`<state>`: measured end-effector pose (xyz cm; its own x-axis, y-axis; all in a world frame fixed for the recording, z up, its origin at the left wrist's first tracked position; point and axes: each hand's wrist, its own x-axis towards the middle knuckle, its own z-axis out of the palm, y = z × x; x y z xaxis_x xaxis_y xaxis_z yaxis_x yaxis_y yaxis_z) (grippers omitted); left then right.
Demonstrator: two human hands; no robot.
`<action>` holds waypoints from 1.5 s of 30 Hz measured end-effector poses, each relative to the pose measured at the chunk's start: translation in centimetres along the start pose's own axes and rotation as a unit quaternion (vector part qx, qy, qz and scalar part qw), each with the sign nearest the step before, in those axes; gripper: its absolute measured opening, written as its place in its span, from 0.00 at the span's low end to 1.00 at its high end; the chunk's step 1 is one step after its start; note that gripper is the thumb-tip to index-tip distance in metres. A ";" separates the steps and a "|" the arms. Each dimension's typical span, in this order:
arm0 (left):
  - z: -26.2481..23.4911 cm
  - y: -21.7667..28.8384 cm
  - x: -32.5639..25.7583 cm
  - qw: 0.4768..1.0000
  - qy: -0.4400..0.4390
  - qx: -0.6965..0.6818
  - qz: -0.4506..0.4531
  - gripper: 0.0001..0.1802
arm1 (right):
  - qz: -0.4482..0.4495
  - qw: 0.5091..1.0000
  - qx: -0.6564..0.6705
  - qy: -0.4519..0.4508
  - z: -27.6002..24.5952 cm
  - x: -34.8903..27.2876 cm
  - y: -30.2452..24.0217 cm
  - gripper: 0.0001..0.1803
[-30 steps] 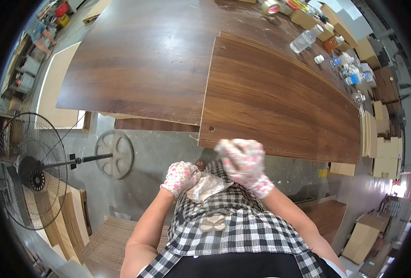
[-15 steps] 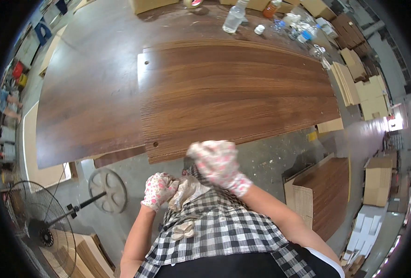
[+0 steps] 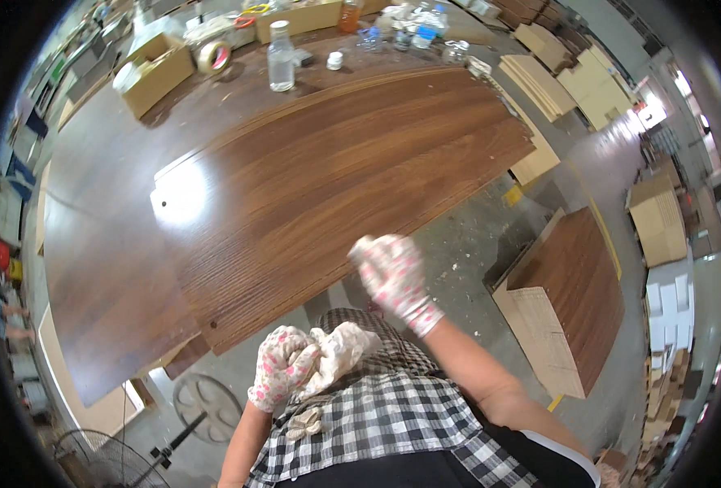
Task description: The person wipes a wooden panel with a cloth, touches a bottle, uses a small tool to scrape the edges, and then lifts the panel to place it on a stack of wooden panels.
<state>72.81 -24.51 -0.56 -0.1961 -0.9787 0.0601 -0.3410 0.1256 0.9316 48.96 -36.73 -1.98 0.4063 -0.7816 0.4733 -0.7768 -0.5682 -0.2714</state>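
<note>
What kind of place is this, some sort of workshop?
Most likely a woodworking or furniture-panel workshop. A large dark wood-grain panel lies on a workbench, stacks of cut boards sit on the concrete floor, and the bench's far edge holds a tape roll and a plastic bottle.

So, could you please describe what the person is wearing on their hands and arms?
Both the left hand and the right hand wear light fabric gloves printed with small pink and red flowers, ending in knit cuffs at the wrists. The forearms are bare, with no sleeves in view. Over the body is a black-and-white checked garment.
</note>
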 end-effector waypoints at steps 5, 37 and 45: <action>1.9 1.3 1.9 0.999 0.016 -0.044 -0.028 0.06 | 0.205 0.961 -0.102 0.155 -4.3 -0.6 13.5 0.11; 37.4 11.3 44.0 0.817 -0.185 0.480 0.260 0.31 | 0.433 0.833 0.094 0.330 -12.6 -13.9 46.8 0.15; 48.5 12.5 53.4 0.803 -0.156 0.484 0.312 0.31 | 0.479 0.812 0.074 0.325 -15.4 -18.3 47.5 0.11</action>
<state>13.49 -67.37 -3.08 -0.7753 -0.6072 0.1737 -0.6118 0.7903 0.0319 -2.76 -45.45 -10.59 -0.7275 -0.6096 0.3150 -0.5013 0.1588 -0.8505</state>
